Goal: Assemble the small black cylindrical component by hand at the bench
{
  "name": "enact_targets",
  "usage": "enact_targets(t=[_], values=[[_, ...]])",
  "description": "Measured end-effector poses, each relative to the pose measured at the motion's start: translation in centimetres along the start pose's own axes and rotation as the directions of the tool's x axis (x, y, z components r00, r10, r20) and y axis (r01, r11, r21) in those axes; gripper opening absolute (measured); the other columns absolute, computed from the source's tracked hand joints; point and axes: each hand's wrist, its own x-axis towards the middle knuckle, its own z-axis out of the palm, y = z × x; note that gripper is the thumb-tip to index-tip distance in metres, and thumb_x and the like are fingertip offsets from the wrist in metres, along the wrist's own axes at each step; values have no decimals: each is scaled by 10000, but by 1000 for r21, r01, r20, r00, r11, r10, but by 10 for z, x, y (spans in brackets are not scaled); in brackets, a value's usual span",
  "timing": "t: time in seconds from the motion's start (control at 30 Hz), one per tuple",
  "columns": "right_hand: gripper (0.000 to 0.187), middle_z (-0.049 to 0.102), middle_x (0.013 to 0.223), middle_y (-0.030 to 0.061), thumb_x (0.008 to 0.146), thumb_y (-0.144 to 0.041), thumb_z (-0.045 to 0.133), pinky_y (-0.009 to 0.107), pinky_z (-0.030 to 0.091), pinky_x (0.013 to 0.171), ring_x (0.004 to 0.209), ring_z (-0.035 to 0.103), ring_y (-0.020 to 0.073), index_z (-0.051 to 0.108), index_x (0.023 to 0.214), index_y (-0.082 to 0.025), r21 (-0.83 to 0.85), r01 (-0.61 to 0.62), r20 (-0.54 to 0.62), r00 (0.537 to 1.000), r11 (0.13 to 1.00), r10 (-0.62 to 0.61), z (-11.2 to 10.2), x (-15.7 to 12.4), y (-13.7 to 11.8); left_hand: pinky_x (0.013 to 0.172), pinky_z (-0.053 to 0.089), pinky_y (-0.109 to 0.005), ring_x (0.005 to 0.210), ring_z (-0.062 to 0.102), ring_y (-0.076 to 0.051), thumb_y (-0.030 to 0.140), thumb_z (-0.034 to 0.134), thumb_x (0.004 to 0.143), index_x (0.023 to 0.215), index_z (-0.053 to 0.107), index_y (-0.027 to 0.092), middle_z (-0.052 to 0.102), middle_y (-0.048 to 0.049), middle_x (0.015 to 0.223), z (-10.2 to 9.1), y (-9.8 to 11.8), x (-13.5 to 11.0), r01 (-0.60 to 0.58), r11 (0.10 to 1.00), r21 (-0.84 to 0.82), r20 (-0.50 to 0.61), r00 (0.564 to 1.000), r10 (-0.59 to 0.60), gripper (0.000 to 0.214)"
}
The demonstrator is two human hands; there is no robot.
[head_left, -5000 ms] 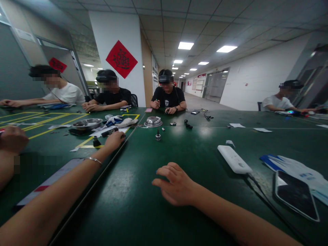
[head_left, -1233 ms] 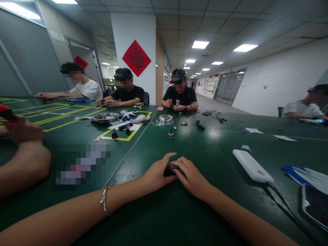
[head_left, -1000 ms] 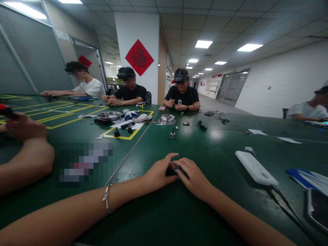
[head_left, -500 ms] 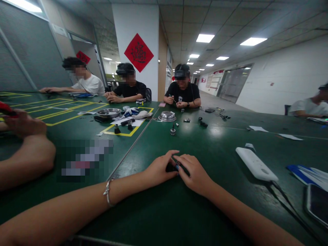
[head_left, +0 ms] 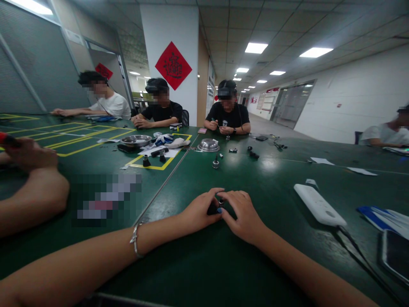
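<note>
Just above the green table (head_left: 204, 264), in front of me, my two hands meet fingertip to fingertip. My left hand (head_left: 203, 209) is curled round a small dark cylindrical part with a shiny metal rim (head_left: 221, 203); most of it is hidden by the fingers. My right hand (head_left: 241, 215) comes in from the right, its thumb and forefinger closed about the rim end. A small metal-and-black part (head_left: 215, 163) stands upright on the table beyond my hands.
A white power strip (head_left: 319, 204), blue-and-white gloves (head_left: 386, 219) and a phone (head_left: 396, 253) lie to the right. Farther off are a metal bowl (head_left: 136, 140), a round metal lid (head_left: 208, 145) and black cone-shaped parts (head_left: 146, 161). A co-worker's arm (head_left: 35, 196) rests at left; several people sit around.
My right hand's fingers have shifted slightly round the part, and its metal rim now shows more clearly between my hands. My left hand stays nearly still.
</note>
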Motion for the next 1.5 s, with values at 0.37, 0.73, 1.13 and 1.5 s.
enact_targets(t=[0.37, 0.73, 1.13, 1.5], values=[[228, 629, 920, 48, 838, -173, 469, 379, 292, 881, 909, 542, 197, 554, 1046, -211, -19, -9, -13, 1000, 1000, 9, 0, 2, 3, 804, 446, -320, 913, 574, -197, 199, 640, 723, 1102, 498, 205, 610, -39, 1027, -3, 1, 3, 3, 1000, -8, 62, 998, -3, 405], [224, 642, 998, 43, 839, -205, 522, 377, 275, 897, 952, 537, 198, 546, 1061, -217, -35, 2, 27, 1000, 999, -1, -1, 1, 2, 835, 447, -323, 944, 581, -193, 174, 615, 723, 1062, 510, 202, 613, -39, 1047, -4, 5, 5, 3, 1000, -6, 62, 998, -2, 356], [96, 610, 872, 22, 786, -170, 549, 359, 299, 885, 872, 547, 169, 519, 876, -185, 17, -37, -32, 999, 999, 37, 0, 1, 2, 762, 449, -305, 863, 575, -182, 194, 609, 736, 980, 525, 191, 613, -32, 954, -3, -1, 4, 0, 1000, 32, 70, 998, -2, 258], [102, 645, 893, -7, 817, -224, 592, 347, 287, 855, 873, 558, 157, 589, 919, -231, 26, -99, -5, 995, 995, 99, 1, 4, 0, 796, 439, -313, 910, 571, -191, 173, 615, 727, 1042, 513, 199, 610, -35, 1000, -3, 1, 4, -8, 999, 37, 70, 998, 6, 332]])
